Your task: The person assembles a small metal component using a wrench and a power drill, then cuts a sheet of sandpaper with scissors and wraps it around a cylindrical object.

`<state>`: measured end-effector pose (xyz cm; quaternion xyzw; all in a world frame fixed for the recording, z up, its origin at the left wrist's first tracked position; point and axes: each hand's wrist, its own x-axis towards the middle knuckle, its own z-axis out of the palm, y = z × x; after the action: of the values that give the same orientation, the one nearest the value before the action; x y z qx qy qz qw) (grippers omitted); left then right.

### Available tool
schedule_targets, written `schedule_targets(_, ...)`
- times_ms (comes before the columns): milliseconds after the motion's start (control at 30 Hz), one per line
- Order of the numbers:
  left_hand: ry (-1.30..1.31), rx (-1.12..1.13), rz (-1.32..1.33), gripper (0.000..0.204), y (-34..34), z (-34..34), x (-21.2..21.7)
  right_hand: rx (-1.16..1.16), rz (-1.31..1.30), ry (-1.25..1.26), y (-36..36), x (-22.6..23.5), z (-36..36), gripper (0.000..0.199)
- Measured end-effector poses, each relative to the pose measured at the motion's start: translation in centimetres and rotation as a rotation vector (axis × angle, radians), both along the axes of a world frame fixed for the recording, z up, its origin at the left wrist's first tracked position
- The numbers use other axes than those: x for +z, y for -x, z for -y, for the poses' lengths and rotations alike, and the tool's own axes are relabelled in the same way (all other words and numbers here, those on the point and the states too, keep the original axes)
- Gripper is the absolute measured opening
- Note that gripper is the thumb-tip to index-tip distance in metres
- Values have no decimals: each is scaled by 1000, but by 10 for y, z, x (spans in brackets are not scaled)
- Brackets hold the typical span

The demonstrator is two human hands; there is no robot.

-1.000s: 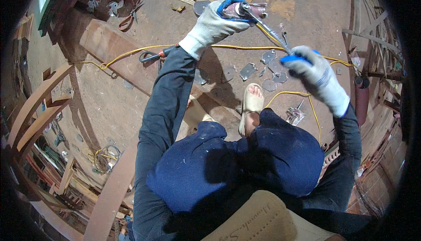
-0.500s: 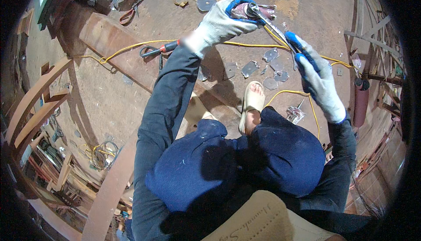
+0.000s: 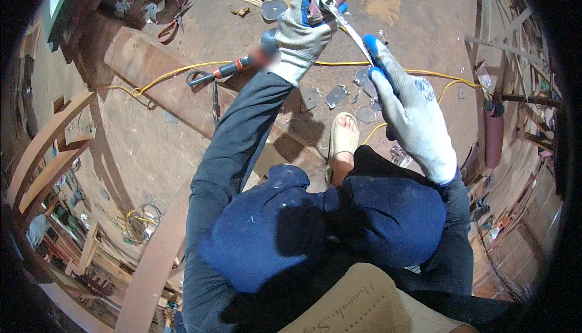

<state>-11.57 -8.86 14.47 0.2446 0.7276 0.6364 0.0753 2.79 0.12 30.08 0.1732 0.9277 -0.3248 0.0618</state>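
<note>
My left hand [image 3: 301, 37], in a grey glove with blue fingertips, is closed around a small reddish-brown metal piece [image 3: 330, 0] held up in front of me. My right hand [image 3: 412, 111], in the same kind of glove, grips the handle end of a slim silver wrench [image 3: 347, 25] whose head sits on that piece. Both arms wear dark blue sleeves. Below them are my knees in dark blue trousers and one foot in a pale sandal [image 3: 343, 139].
A yellow cable [image 3: 182, 72] runs across the dirt floor past an orange-handled power tool [image 3: 227, 69] and several flat metal plates [image 3: 335, 96]. Curved wooden beams [image 3: 148, 93] lie at left. A red cylinder [image 3: 493, 136] stands at right among wood pieces.
Both hands have risen and moved closer together. The right hand has swung the wrench handle from the far right toward the middle, so the wrench now stands steeper.
</note>
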Motion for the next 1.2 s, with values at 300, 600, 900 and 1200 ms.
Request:
schedule_targets(300, -108, -90, -120, 43, 14, -5, -12, 128, 6, -39, -4, -28, -19, 48)
schedule_targets(600, -70, -266, 31, 40, 10, 6, -4, 565, 112, -170, 24, -40, -133, 61)
schedule_targets(900, 260, -477, -57, 52, -11, 17, -3, 1278, -576, -813, 195, -19, -100, 10)
schedule_targets(1200, 21, -548, 108, 32, 3, -2, 5, 1036, -499, -209, 131, 15, 49, 15)
